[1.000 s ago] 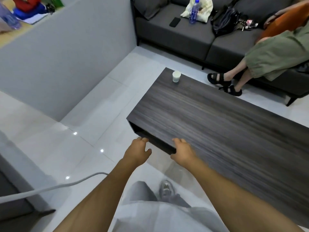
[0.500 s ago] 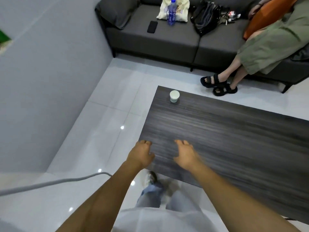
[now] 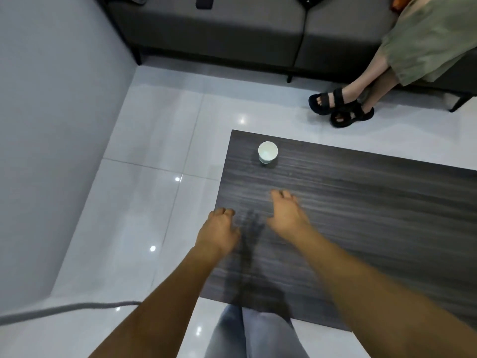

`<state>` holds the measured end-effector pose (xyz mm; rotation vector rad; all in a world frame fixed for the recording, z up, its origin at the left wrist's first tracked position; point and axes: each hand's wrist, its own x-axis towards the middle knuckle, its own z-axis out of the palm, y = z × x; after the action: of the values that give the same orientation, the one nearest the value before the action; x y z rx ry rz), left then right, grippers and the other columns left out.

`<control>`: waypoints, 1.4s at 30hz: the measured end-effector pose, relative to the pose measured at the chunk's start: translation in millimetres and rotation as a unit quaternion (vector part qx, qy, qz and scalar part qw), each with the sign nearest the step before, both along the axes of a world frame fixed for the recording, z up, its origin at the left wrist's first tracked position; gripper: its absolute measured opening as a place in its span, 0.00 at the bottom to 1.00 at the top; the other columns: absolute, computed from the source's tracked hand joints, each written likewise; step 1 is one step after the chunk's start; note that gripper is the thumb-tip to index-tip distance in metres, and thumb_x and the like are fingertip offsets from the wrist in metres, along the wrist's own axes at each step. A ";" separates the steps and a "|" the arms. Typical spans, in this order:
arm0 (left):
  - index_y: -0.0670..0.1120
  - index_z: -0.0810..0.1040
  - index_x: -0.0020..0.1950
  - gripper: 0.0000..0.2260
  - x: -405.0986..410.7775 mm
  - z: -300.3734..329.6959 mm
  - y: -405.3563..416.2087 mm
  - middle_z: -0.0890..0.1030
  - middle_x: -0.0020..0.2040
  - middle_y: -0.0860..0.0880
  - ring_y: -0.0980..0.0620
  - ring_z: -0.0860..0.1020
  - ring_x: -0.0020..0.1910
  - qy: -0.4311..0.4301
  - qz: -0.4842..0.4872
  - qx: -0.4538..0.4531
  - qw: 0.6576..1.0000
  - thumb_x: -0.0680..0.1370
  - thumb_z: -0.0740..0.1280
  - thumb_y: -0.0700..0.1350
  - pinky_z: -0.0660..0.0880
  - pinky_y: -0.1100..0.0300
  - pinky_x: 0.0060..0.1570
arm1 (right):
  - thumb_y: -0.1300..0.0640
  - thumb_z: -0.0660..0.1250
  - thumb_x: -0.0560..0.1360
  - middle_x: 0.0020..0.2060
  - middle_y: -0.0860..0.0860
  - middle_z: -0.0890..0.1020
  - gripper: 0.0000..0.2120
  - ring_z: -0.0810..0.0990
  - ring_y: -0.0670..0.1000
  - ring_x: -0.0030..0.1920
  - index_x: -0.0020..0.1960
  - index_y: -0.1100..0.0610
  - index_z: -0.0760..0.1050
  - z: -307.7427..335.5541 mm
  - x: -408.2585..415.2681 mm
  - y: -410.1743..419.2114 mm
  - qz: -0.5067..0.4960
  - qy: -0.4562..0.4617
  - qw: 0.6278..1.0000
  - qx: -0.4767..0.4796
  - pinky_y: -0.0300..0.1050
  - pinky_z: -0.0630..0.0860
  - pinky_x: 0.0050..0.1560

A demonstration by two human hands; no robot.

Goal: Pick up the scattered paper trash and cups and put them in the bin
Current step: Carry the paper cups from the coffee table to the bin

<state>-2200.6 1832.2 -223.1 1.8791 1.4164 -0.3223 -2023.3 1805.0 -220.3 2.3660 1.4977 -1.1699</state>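
Cup (image 3: 268, 151) upright near worktop (image 3: 361, 215) far corner | left hand (image 3: 219, 232), right hand (image 3: 287, 215) grips open, empty | sofa (image 3: 219, 34), seated person's sandals (image 3: 340, 108) beyond | path unobstructed

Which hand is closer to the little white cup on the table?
The right hand. It hovers over the table just below the white cup, fingers toward it. The left hand sits farther back, near the table's left edge. Neither touches the cup.
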 end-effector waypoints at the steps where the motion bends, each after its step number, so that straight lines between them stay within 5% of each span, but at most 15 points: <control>1: 0.46 0.67 0.71 0.22 4.7 -13.8 11.4 0.70 0.67 0.46 0.47 0.71 0.64 -0.001 0.005 -0.004 1.000 0.78 0.64 0.47 0.71 0.54 0.64 | 0.55 0.67 0.75 0.68 0.56 0.65 0.29 0.64 0.59 0.68 0.73 0.55 0.60 -13.9 8.0 18.2 0.001 -0.007 1.000 0.002 0.52 0.69 0.65; 16: 0.49 0.67 0.70 0.20 37.0 -161.1 73.0 0.68 0.70 0.51 0.51 0.68 0.67 -0.016 0.012 0.023 1.000 0.78 0.63 0.48 0.70 0.58 0.65 | 0.54 0.74 0.70 0.76 0.54 0.56 0.40 0.55 0.59 0.73 0.76 0.50 0.56 -172.6 77.8 175.3 0.027 -0.040 0.996 0.071 0.59 0.67 0.67; 22: 0.49 0.66 0.70 0.20 39.3 -171.3 71.4 0.68 0.69 0.51 0.51 0.67 0.68 -0.009 0.004 0.007 1.000 0.79 0.63 0.49 0.69 0.56 0.66 | 0.61 0.69 0.72 0.70 0.55 0.63 0.31 0.61 0.58 0.70 0.72 0.56 0.62 -190.3 69.0 163.2 0.054 -0.021 0.996 0.070 0.54 0.75 0.58; 32: 0.49 0.65 0.71 0.21 36.8 -134.3 46.7 0.67 0.71 0.50 0.50 0.66 0.69 0.001 -0.039 0.006 0.999 0.79 0.62 0.49 0.68 0.55 0.67 | 0.58 0.71 0.72 0.65 0.52 0.68 0.27 0.65 0.55 0.65 0.68 0.53 0.66 -155.2 38.4 66.2 0.004 -0.006 0.999 0.043 0.50 0.74 0.58; 42: 0.47 0.68 0.69 0.19 14.5 -45.8 -15.3 0.70 0.68 0.49 0.49 0.71 0.64 -0.021 -0.207 0.034 0.978 0.79 0.63 0.48 0.71 0.56 0.62 | 0.56 0.71 0.72 0.64 0.51 0.69 0.27 0.66 0.56 0.66 0.68 0.54 0.66 -50.6 -14.6 -69.7 -0.143 -0.003 0.987 0.073 0.50 0.73 0.59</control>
<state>-2186.0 1816.9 -268.9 2.2201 1.0100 -0.4346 -2037.9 1735.3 -270.9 2.7524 1.3152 -1.1384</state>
